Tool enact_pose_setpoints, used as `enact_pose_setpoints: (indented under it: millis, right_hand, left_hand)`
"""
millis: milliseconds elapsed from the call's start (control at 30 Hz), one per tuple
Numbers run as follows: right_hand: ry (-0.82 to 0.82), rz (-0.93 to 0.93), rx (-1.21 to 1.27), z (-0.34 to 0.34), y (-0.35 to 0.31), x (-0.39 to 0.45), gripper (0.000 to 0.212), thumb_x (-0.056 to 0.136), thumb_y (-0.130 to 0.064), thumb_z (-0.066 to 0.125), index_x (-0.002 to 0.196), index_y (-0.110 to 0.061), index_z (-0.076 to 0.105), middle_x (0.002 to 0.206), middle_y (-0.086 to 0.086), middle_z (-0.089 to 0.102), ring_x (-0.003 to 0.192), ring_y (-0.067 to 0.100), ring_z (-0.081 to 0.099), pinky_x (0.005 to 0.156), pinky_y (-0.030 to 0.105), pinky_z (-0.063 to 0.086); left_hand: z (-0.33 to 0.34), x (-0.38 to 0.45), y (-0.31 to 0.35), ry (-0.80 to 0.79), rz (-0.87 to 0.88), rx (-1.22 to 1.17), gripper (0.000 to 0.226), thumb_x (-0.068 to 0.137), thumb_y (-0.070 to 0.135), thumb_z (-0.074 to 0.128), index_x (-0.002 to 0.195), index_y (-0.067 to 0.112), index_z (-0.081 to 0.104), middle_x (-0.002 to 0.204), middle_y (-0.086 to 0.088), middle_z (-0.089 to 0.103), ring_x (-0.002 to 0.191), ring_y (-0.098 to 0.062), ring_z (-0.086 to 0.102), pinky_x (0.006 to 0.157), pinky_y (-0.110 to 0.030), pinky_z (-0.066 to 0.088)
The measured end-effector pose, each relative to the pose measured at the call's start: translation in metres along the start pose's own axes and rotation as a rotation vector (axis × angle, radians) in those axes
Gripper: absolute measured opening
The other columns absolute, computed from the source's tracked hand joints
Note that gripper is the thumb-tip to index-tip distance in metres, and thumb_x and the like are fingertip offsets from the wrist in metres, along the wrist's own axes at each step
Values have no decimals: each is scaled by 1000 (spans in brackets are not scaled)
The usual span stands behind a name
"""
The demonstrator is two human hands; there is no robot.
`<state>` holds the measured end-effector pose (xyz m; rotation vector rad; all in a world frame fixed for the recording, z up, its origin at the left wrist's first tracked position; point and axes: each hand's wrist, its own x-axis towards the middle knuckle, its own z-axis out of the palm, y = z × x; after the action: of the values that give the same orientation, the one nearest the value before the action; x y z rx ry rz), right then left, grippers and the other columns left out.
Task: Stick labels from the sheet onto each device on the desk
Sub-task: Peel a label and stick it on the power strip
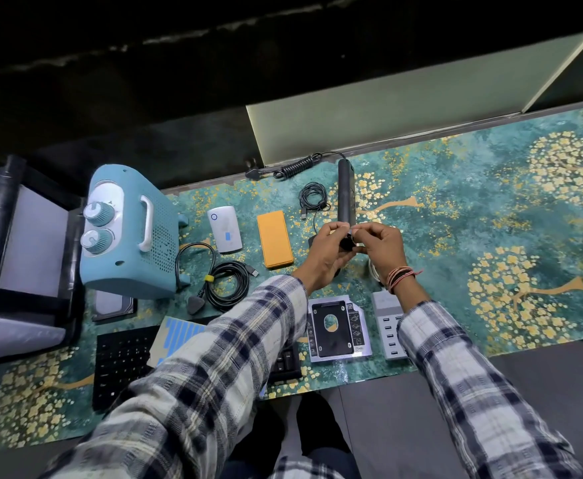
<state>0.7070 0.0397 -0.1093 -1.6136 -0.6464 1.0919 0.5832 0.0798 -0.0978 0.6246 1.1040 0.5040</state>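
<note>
Just above the desk mat (455,209), both hands raised and brought together over a small black device (347,244). Left hand (328,257) curled round the device from the left, gripping it; right hand (383,250) meeting it from the right, fingertips pinched at its top edge, on something pale and too small to make out. Long axis of the small device not readable, mostly hidden between the fingers. Directly beyond the hands, a black cylindrical device (346,191) lying flat, long axis running away from the person, far end toward the coiled cable (293,169). Label sheet (179,335) with blue stickers lying on the black keyboard (124,364), near edge, left of the left sleeve. White device (224,229) already bearing a blue label, beside the orange device (275,239), both long axes pointing away from the person. Teal heater (131,233) at far left; drive caddy (338,328) and USB hub (388,323) between the forearms.
</note>
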Motion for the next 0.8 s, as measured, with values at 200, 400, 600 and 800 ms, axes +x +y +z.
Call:
enact_pose_setpoints:
  millis: [200, 400, 600, 800]
  right_hand:
    - [-27, 49, 47, 0, -4, -2, 12, 87, -6, 67, 92, 2, 74, 94, 22, 73, 93, 34, 72, 74, 42, 62]
    - [125, 32, -78, 0, -1, 4, 10, 85, -14, 67, 82, -10, 76, 74, 9, 71, 72, 23, 67, 66, 41, 60]
    - [344, -37, -551, 4, -6, 16, 24, 90, -12, 53, 82, -3, 74, 76, 16, 72, 74, 33, 66, 69, 33, 51]
    - [298, 102, -743, 15, -17, 20, 23, 87, -9, 56, 70, -1, 69, 76, 24, 67, 72, 39, 64, 59, 30, 41]
  left_hand:
    - [-3, 0, -3, 9, 6, -20, 13, 100, 12, 59, 112, 15, 56, 113, -23, 62, 97, -32, 62, 98, -45, 55]
    - [-1, -1, -3, 32, -3, 17, 9, 102, 18, 57, 111, 18, 59, 116, -21, 63, 100, -33, 63, 97, -44, 57]
    - [1, 0, -4, 33, -18, 29, 12, 104, 11, 52, 109, 19, 60, 105, -13, 62, 100, -32, 61, 103, -47, 53]
    - [1, 0, -8, 42, -10, 59, 13, 104, 11, 52, 109, 19, 60, 107, -12, 63, 102, -32, 60, 101, -46, 52]
